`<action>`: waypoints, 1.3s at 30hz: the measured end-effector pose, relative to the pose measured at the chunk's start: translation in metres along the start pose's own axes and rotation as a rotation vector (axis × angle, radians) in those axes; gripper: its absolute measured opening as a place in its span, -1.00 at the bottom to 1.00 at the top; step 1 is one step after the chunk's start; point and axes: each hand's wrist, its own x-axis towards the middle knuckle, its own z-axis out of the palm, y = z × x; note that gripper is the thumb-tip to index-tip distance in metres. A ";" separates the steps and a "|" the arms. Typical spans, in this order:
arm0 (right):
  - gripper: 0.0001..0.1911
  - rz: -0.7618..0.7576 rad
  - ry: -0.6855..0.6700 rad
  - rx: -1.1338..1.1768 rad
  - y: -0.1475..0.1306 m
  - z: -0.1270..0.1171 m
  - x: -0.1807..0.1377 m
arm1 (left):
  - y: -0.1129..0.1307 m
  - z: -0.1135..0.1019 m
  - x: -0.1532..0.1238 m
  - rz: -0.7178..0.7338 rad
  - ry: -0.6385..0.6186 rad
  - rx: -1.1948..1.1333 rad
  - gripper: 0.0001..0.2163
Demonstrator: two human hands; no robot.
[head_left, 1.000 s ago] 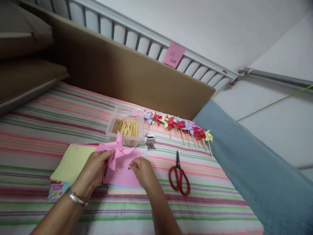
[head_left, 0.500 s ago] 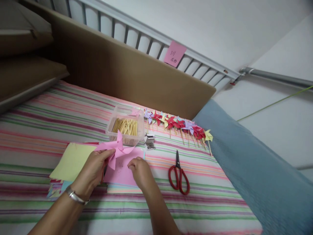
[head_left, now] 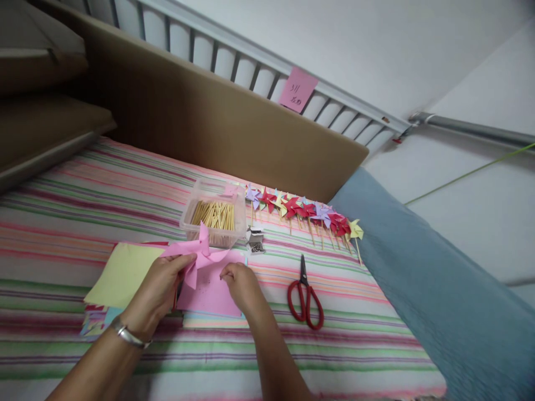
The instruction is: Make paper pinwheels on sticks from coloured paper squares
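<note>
Between thumb and fingers, my left hand (head_left: 169, 274) pinches a folded pink paper pinwheel (head_left: 203, 252). My right hand (head_left: 239, 279) is closed in a pinch just right of the pinwheel, over a stack of pink paper (head_left: 209, 301); anything in its fingertips is too small to make out. Beyond the hands stands a clear plastic box (head_left: 238, 214) of short wooden sticks (head_left: 214, 215). Beside it a little white carton (head_left: 254, 248) lies open with small dark metal pieces inside. Under my left wrist is a pile of coloured paper led by a yellow sheet (head_left: 121, 270).
Red-handled scissors (head_left: 307, 298) lie right of my right arm. A row of pinwheels on sticks (head_left: 307, 211) lines the back of the striped cloth (head_left: 355, 334), before an upright brown board (head_left: 217, 111). Brown boxes (head_left: 45, 131) stand at the left.
Both hands keep nearly the same pose. My right hand has shifted slightly to the right and up; the pinwheel stays in my left hand.
</note>
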 end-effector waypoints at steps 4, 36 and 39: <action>-0.75 -0.001 0.027 -0.012 0.000 -0.001 0.000 | 0.000 0.000 0.000 -0.016 -0.006 0.000 -0.89; -0.83 0.124 0.063 -0.062 -0.007 0.007 0.003 | 0.001 -0.001 0.000 0.005 0.013 0.013 -0.90; -0.86 0.165 0.054 -0.031 -0.003 0.005 0.004 | 0.002 0.000 -0.001 0.014 -0.002 0.024 -0.89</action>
